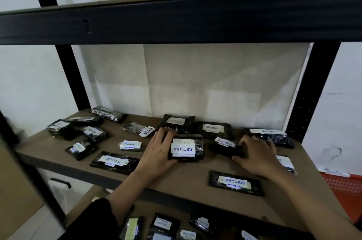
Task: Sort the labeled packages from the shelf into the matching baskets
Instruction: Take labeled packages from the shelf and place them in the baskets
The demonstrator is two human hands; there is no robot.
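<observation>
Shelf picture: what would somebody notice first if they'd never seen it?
Two hands in the middle: the left hand grips a black package whose white RETURN label reads upside down, and the right hand holds a dark package beside it. Around them, many more labeled black packages dot the brown shelf.

Landmark: the centre package [186, 148], lying on the shelf [188, 173]. The left hand [159, 149] grips its left end. Just right of it lies a second package [225, 148], held by the right hand [254, 156]. Before and right of the landmark lies another package [236, 182]; behind it, two more [177, 123].
</observation>
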